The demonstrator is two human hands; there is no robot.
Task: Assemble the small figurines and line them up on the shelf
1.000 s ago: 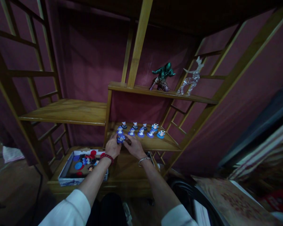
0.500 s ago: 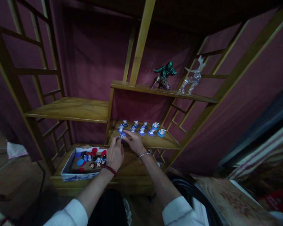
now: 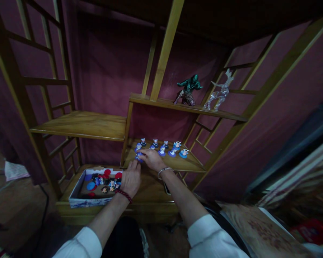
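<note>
My right hand [image 3: 153, 159] reaches over the lower right shelf [image 3: 177, 165]. Its thumb and fingers close on a small purple figurine [image 3: 139, 156] at the shelf's front left. Just below, at the shelf's front edge, my left hand [image 3: 131, 177] has its fingertips a little apart and holds nothing that I can see. Behind the held piece stands another purple figurine [image 3: 138, 147]. More small figurines stand in rows to the right, among them a purple one [image 3: 162, 150], a dark-based one [image 3: 155, 143] and a blue-based one [image 3: 183, 153].
A shallow box [image 3: 80, 188] with several figurines and red and blue discs sits lower left. On the upper shelf [image 3: 161, 102] are a green crouching statue [image 3: 188, 89] and a clear deer figure [image 3: 219, 93]. A wooden post [image 3: 167, 50] rises above.
My left hand has drawn slightly down and away from the purple figurine. My right hand stays on it, and the figurine now stands more upright on the shelf. The view has shifted slightly.
</note>
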